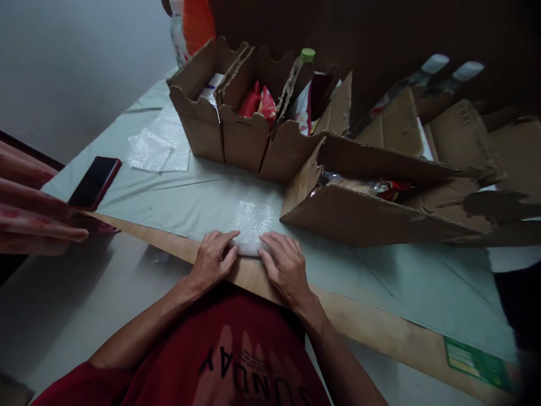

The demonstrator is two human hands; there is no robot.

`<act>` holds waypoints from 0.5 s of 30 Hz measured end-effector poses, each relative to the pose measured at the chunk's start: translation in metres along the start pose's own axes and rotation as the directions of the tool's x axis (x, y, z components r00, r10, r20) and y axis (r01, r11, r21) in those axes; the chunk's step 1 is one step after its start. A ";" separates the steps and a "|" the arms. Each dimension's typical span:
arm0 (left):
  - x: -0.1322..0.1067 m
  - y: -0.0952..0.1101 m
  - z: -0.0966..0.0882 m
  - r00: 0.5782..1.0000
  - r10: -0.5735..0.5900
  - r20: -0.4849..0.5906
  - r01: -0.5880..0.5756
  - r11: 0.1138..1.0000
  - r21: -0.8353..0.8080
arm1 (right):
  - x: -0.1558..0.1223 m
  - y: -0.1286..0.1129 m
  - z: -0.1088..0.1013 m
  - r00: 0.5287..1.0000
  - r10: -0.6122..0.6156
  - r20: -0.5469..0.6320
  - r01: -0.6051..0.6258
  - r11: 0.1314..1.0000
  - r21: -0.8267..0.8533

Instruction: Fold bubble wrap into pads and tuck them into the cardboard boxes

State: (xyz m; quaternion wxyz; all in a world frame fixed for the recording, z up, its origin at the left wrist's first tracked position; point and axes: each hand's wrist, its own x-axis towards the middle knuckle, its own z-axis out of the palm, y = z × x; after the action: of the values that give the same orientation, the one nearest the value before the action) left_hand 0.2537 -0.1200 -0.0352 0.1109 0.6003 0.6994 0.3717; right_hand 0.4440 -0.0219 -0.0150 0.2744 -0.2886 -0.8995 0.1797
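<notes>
A small sheet of bubble wrap (253, 220) lies at the table's near edge, in front of my body. Its near end looks rolled or folded over into a narrow strip. My left hand (214, 254) pinches the left end of that strip between thumb and fingers. At the opposite end, my right hand (285, 262) grips it the same way, with the fingers on top and the thumb towards me. Whether anything is wrapped inside the fold I cannot tell.
More bubble wrap sheets (158, 146) lie on the left, beside a phone (95, 181) at the table edge. Cardboard bins (243, 138) with packets stand along the back. Another long cardboard box (380, 217) sits close on my right. Bottles (435, 65) stand behind.
</notes>
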 end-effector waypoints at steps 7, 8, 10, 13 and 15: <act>0.014 -0.008 0.009 0.999 0.001 -0.037 0.006 0.982 0.191 | -0.004 0.005 0.010 0.986 -0.099 0.132 0.116 0.985 -0.129; 0.012 -0.007 0.007 0.998 0.043 -0.035 -0.035 0.982 0.184 | -0.002 0.006 0.013 0.985 -0.091 0.146 0.109 0.987 -0.114; 0.005 -0.006 0.001 0.990 0.142 0.005 -0.142 0.980 0.143 | 0.001 0.008 0.016 0.985 -0.073 0.154 0.081 0.996 -0.047; -0.004 -0.004 -0.009 0.980 0.189 0.063 -0.192 0.980 0.049 | 0.003 0.008 0.013 0.979 -0.023 0.203 0.002 0.995 0.100; -0.005 -0.005 -0.011 0.989 0.136 0.066 -0.136 0.991 0.008 | 0.003 0.006 0.009 0.976 0.035 0.215 -0.068 0.986 0.150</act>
State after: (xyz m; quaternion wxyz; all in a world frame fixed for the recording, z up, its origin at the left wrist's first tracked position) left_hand 0.2445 -0.1286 -0.0321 0.1042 0.6590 0.6551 0.3544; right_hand 0.4389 -0.0168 -0.0241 0.1940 -0.2686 -0.8989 0.2865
